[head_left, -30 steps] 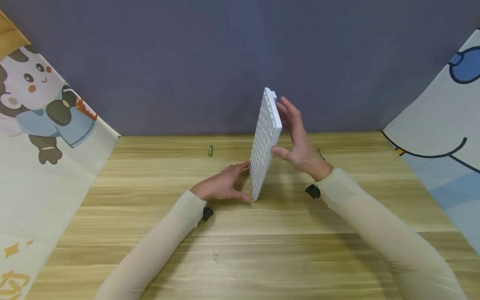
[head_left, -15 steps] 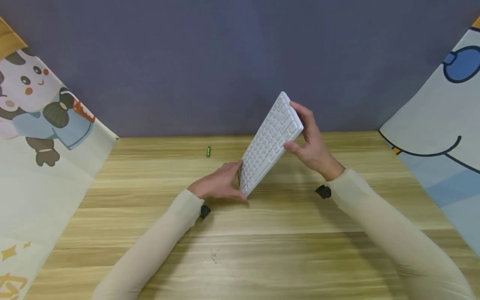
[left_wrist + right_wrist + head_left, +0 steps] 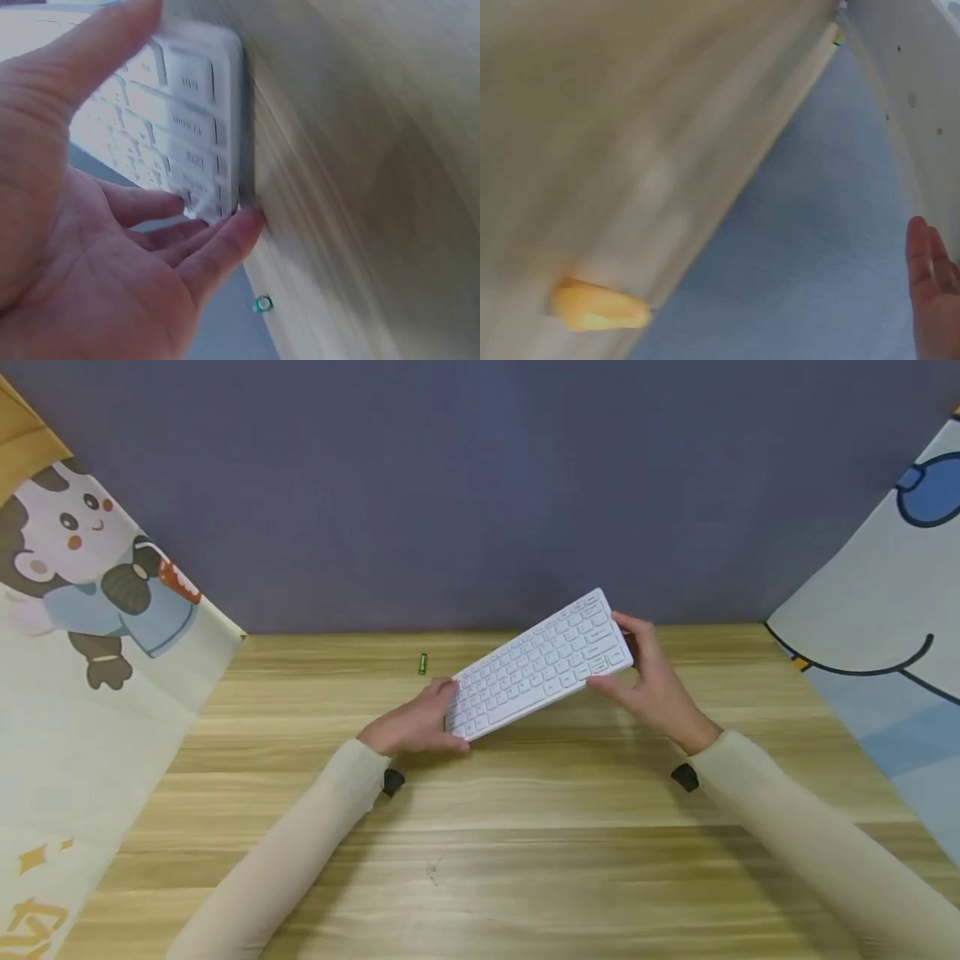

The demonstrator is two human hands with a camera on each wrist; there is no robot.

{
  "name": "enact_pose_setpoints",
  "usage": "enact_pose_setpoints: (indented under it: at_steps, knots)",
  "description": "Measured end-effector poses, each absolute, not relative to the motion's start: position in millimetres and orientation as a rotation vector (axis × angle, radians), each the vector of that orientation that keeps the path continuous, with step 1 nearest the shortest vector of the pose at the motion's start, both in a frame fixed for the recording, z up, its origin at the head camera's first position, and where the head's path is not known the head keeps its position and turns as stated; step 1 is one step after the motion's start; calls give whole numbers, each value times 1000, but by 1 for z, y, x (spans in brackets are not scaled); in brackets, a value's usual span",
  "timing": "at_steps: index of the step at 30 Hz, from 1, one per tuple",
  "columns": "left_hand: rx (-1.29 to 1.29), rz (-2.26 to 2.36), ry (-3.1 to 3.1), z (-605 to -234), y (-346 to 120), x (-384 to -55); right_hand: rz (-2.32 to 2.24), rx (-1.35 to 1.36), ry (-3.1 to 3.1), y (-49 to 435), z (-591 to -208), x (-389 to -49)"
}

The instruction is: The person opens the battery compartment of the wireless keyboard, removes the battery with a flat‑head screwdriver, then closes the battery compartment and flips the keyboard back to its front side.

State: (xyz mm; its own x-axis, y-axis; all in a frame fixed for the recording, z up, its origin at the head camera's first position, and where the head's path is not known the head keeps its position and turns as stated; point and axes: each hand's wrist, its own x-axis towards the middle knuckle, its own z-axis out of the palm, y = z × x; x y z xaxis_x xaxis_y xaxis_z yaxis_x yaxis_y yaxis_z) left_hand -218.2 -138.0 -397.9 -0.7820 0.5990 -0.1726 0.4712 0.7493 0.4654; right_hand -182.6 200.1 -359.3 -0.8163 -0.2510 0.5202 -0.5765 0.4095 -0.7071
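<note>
A white computer keyboard [image 3: 536, 668] is held at a slant over the wooden table, keys facing up toward the head camera, right end higher than the left. My left hand [image 3: 416, 718] holds its lower left end, thumb at the near corner and fingers at the far one. In the left wrist view, the fingertips [image 3: 244, 229] of that hand meet the keyboard's short edge. At the raised end, my right hand [image 3: 660, 689] grips the keyboard, thumb on the near edge and the other fingers reaching behind. The right wrist view catches the keyboard's plain underside [image 3: 922, 97].
A small green battery-like cylinder [image 3: 423, 664] lies on the table [image 3: 525, 860] near its back edge. In the right wrist view a blurred yellow-orange object [image 3: 600, 306] rests near that edge. A dark grey panel [image 3: 480, 485] stands behind; printed cartoon panels flank both sides.
The keyboard has turned from nearly on edge to a flatter slant, its keys now facing up. My right hand has swung right and down with its end; my left hand has shifted slightly left.
</note>
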Motion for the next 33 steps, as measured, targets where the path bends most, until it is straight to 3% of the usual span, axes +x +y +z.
enact_pose_setpoints:
  at_steps: [6, 15, 33]
  knots:
    - [757, 549, 2685, -396, -146, -218, 1113, 494, -2678, 212, -384, -180]
    - [745, 503, 2708, -401, -152, -214, 825, 441, -3124, 210, -408, -179]
    - [759, 425, 2733, -399, -154, -205, 740, 421, -3326, 208, -406, -183]
